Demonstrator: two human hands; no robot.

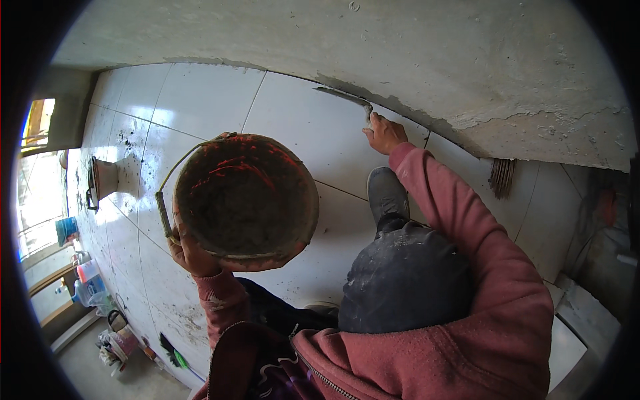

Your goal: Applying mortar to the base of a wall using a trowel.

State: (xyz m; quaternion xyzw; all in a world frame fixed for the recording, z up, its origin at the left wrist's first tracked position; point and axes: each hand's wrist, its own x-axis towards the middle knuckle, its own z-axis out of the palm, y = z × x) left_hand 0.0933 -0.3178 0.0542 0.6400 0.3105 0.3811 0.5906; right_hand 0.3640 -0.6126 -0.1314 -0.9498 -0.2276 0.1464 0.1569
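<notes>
My left hand (pixel 193 253) is closed on the near-left rim of a mortar bucket (pixel 308 220), its thumb by the rim and its wire handle hanging to the left. Grey wet mortar (pixel 243 207) lies inside, with red bucket wall showing through smears. My right hand (pixel 387 135) grips the handle of a trowel (pixel 341 95). The long thin blade lies along the joint where the white tiled floor (pixel 307 120) meets the wall (pixel 400 53). A darker damp mortar band (pixel 407 112) runs along the wall's foot there.
A second bucket (pixel 105 177) stands at the left near dark splashes. Right of my right arm, a bundle of thin sticks (pixel 503 177) leans at the wall. Blue containers (pixel 88 287) and a green-and-black brush (pixel 175 355) lie at lower left. My grey shoe (pixel 387 193) is below my right hand.
</notes>
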